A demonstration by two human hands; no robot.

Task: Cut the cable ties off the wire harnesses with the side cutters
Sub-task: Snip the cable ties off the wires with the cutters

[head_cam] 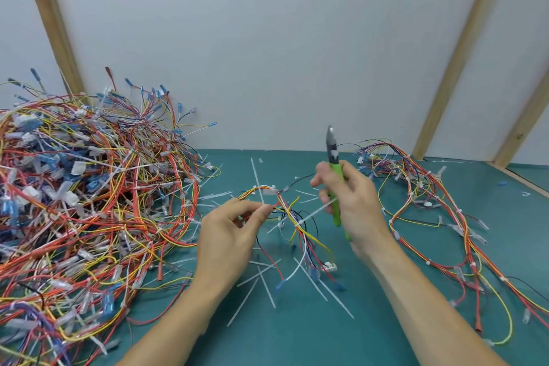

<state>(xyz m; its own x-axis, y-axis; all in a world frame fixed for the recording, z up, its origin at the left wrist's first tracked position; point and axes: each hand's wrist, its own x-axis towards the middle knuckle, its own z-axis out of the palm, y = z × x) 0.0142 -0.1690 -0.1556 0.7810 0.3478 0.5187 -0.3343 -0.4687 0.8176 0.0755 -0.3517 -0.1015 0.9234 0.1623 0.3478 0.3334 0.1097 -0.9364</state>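
Closest to you, cut cable ties [265,282] lie scattered on the teal surface [297,336]. Your left hand [230,232] pinches a small wire harness [292,217] that dangles down toward you. Your right hand [353,205] has its grip curled round the green-handled side cutters [335,175] — long axis near upright, jaws pointing up at the wall. Farther left sits the big harness pile [89,187].

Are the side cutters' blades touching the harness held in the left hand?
Apart. The head view shows the side cutters pointing up in the right hand, blades clear above the harness pinched by the left hand.
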